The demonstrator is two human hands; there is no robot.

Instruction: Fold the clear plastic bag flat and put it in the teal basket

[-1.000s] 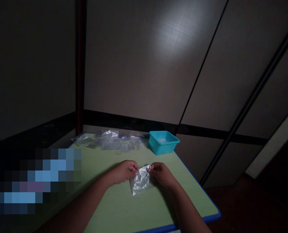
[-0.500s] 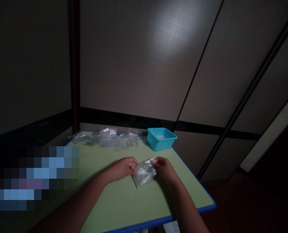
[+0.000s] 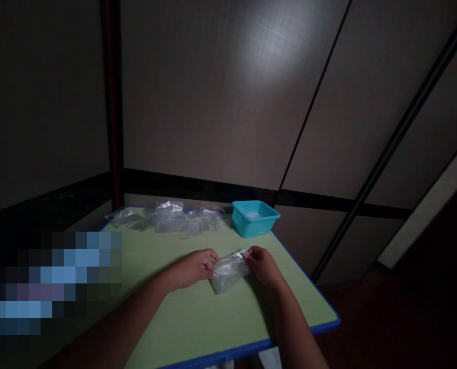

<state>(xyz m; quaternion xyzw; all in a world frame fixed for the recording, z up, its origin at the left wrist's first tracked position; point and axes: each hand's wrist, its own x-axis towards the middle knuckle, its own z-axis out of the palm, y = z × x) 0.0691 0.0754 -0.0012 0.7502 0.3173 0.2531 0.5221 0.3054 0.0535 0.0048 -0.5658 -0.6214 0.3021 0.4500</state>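
Observation:
A small clear plastic bag (image 3: 228, 274) lies on the green table (image 3: 182, 312) between my two hands. My left hand (image 3: 195, 266) pinches the bag's left upper edge with curled fingers. My right hand (image 3: 262, 265) pinches its right upper corner. The bag is crumpled and rests low on the tabletop. What is inside it cannot be made out in the dim light.
A heap of clear plastic bags (image 3: 166, 219) lies along the table's far edge. A teal plastic tub (image 3: 254, 218) stands at the far right corner. The table has a blue rim (image 3: 320, 328), with dark floor to its right. A blurred patch covers the left side.
The bag has been lowered and laid flatter on the table, its shiny face turned down. Both hands kept their grip and shifted slightly away from me.

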